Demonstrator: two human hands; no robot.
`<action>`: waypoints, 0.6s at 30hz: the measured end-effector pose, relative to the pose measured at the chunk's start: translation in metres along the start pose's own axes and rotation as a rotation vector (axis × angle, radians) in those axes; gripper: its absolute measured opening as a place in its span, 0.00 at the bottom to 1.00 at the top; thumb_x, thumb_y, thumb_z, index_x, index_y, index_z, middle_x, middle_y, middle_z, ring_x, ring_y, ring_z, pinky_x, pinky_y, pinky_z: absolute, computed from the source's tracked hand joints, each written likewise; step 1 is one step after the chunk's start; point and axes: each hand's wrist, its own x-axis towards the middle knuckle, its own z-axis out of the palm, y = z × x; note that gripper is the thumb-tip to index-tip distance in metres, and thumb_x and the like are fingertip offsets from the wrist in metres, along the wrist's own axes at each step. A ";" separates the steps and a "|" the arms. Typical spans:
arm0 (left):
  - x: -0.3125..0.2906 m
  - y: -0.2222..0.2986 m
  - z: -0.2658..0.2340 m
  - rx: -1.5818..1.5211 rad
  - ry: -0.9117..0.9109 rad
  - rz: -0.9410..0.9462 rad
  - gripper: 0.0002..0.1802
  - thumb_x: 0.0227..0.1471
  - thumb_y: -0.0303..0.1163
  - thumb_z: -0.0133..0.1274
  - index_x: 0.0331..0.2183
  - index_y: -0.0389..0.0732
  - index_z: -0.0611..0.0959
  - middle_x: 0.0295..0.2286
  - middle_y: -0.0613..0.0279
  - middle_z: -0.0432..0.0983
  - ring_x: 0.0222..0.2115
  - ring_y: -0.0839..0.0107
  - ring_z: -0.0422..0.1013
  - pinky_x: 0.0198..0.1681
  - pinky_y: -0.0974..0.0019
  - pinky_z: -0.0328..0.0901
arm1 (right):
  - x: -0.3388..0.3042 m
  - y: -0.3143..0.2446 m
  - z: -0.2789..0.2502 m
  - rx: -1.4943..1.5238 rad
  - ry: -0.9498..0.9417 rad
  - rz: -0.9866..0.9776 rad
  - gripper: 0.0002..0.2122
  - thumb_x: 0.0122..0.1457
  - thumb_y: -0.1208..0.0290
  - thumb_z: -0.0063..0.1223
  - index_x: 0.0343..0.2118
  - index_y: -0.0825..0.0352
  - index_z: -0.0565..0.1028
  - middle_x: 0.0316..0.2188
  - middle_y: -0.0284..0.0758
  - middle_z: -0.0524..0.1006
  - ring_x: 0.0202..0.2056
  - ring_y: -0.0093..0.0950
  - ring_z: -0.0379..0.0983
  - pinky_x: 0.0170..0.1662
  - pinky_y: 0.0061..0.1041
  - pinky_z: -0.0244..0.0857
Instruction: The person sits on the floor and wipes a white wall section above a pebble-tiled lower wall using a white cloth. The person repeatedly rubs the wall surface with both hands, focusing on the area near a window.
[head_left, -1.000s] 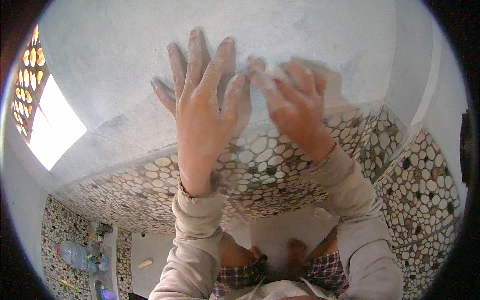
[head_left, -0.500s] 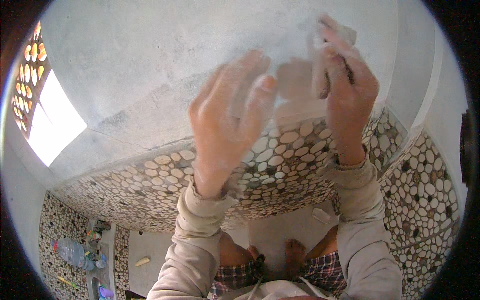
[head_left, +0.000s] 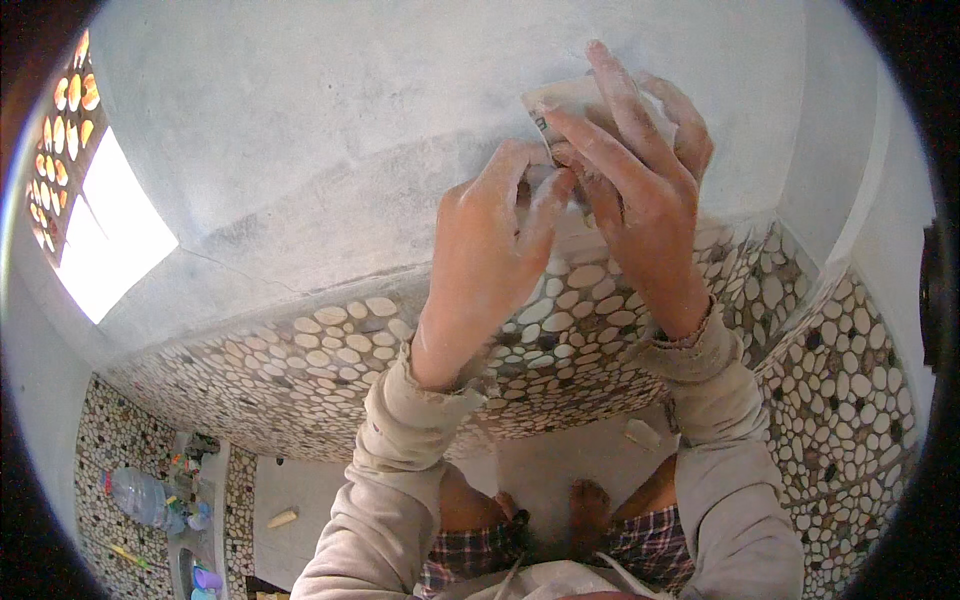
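Observation:
Between my two dusty hands is a folded, pale beige piece of sandpaper (head_left: 568,98) with dark print on its back, held up before a grey-white plastered wall (head_left: 330,120). My left hand (head_left: 485,240) pinches its lower left corner between thumb and bent fingers. Across the sheet's right part lie the fingers of my right hand (head_left: 650,215), with the thumb curled in near my left fingertips. Both hands are closed on the sheet, and their fingers hide much of its lower and right side.
Pebble cladding (head_left: 340,345) covers the lower wall. At the left is a bright window opening (head_left: 115,230). A clear plastic bottle (head_left: 145,497) and a purple cup (head_left: 207,579) are at lower left. A yellowish block (head_left: 283,519) and a pale piece (head_left: 642,433) lie on the floor.
My hands were apart and blurred by motion. The right has moved left and the left has moved right and slightly down, so they now meet at the sandpaper.

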 end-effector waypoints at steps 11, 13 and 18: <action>0.001 -0.006 -0.001 0.209 0.000 0.016 0.08 0.51 0.29 0.46 0.32 0.34 0.72 0.23 0.43 0.74 0.24 0.44 0.72 0.26 0.48 0.65 | -0.008 -0.001 0.014 -0.052 -0.120 0.021 0.20 0.54 0.73 0.52 0.51 0.51 0.74 0.56 0.25 0.69 0.57 0.35 0.58 0.59 0.36 0.43; 0.001 -0.006 -0.001 0.261 -0.011 -0.004 0.08 0.51 0.30 0.46 0.32 0.34 0.72 0.23 0.44 0.74 0.23 0.44 0.72 0.26 0.47 0.65 | -0.009 -0.006 0.011 -0.045 -0.170 0.033 0.23 0.52 0.75 0.53 0.53 0.50 0.73 0.58 0.25 0.67 0.57 0.36 0.58 0.59 0.37 0.44; -0.002 -0.001 -0.003 0.437 -0.086 -0.049 0.09 0.52 0.30 0.46 0.32 0.33 0.72 0.21 0.45 0.75 0.23 0.46 0.73 0.25 0.49 0.66 | -0.013 -0.010 0.012 -0.138 -0.210 0.019 0.26 0.48 0.71 0.54 0.53 0.45 0.71 0.60 0.24 0.62 0.58 0.38 0.56 0.55 0.44 0.50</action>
